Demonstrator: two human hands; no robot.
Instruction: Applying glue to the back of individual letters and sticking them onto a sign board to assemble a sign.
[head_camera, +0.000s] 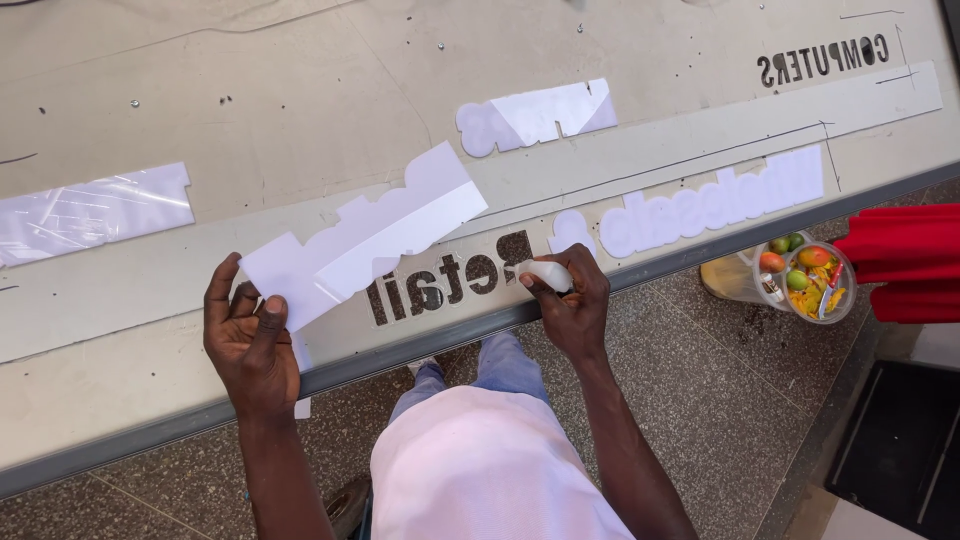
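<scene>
The left hand (250, 345) pinched the white strip (365, 235), lifting it off the counter (150, 120); beside it, the right hand's (570, 300) fingers gripped a white block (545, 274), pressing the dark letters (445, 282).

Backing sheet (365, 240) on table (200, 100), left of squeegee (545, 273); cup (805, 278) on floor, right

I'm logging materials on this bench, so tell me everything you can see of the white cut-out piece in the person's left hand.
The white cut-out piece is a thin, flat sheet, paper or film by its look, with a wavy, letter-shaped upper edge and straight lower edges. A lighter rectangular strip lies across it. It slants up to the right over the long grey panel and covers the start of the dark lettering there. The left hand pinches its lower left corner; the right hand is apart from it, holding a small white object.
</scene>
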